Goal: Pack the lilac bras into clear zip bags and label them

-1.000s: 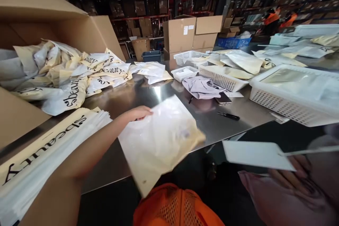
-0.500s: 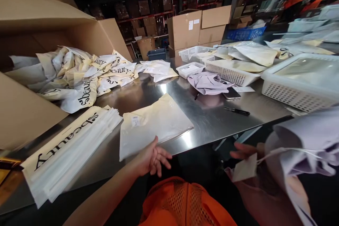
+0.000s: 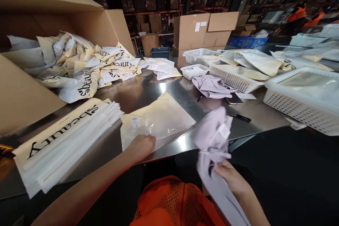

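Observation:
My right hand (image 3: pixel 233 176) is closed round a lavender garment (image 3: pixel 213 137), which hangs bunched above and below the fingers and is blurred at the top. At the table's front edge, my left hand (image 3: pixel 141 145) has its fingers curled on the near edge of a clear plastic bag (image 3: pixel 164 118). That bag lies flat and bears a small barcode label. Left of it rests a stack of white mailer bags (image 3: pixel 76 137) with black "beauty" lettering. A second lavender garment (image 3: pixel 212 86) lies crumpled beyond, beside a phone (image 3: pixel 234 99) and a black pen-like tool (image 3: pixel 239 117).
A large open carton (image 3: pixel 116 28) on the left holds a heap of packed mailers (image 3: pixel 87 67). White perforated baskets (image 3: pixel 299 104) line the right side of the metal table (image 3: pixel 148 88). More cartons (image 3: pixel 190 31) stand behind, and people in orange vests are far right.
My left hand has gone from open fingers to curled on the bag's near edge. The right hand has brought the lavender garment leftward, in front of the table edge.

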A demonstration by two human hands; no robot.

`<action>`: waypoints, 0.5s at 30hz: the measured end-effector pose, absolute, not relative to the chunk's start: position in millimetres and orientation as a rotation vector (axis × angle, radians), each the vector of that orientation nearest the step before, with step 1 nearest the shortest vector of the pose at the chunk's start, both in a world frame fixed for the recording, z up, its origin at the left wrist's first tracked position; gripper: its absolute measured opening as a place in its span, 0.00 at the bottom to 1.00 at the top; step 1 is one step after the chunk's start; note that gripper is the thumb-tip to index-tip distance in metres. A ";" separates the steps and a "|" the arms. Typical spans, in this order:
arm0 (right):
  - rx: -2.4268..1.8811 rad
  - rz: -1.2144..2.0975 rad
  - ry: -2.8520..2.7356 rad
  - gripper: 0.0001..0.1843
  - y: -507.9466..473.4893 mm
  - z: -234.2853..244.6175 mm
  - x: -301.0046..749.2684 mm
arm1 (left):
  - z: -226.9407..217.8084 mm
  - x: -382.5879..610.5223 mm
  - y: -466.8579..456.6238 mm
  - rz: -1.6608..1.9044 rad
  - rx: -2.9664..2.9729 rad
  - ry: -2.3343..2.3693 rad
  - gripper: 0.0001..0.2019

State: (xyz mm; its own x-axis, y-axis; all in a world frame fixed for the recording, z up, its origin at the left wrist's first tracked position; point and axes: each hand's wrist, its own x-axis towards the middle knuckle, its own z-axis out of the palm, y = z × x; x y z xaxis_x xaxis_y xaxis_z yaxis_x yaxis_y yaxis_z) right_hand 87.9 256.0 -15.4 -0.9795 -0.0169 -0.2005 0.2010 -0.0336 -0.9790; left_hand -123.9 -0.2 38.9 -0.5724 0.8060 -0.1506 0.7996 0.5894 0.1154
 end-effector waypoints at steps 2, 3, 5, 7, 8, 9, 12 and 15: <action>0.271 -2.170 2.000 0.27 245.5 -1.3 79.2 | 47.9 -119.2 2.7 0.136 1.398 2.624 0.13; 0.220 -2.127 1.983 0.27 241.0 6.5 72.9 | 52.9 -117.8 3.5 0.177 1.420 2.623 0.12; 0.020 -1.961 1.982 0.28 235.7 19.0 57.8 | 63.2 -117.9 3.1 0.341 1.486 2.617 0.10; -0.004 -1.849 1.976 0.28 236.5 24.7 41.5 | 73.5 -120.5 0.2 0.626 1.551 2.612 0.11; 0.101 -1.854 1.952 0.28 238.7 25.5 33.7 | 78.6 -121.8 -1.6 0.771 1.580 2.592 0.14; 0.253 -1.891 1.912 0.28 241.4 25.9 26.4 | 83.5 -122.6 -3.3 0.884 1.611 2.555 0.17; 0.604 -2.071 1.737 0.26 243.9 31.6 7.8 | 95.6 -119.2 -4.7 0.893 1.715 2.401 0.20; 0.524 -2.278 1.728 0.18 231.1 46.1 -8.9 | 101.7 -107.6 1.1 0.770 1.766 2.266 0.16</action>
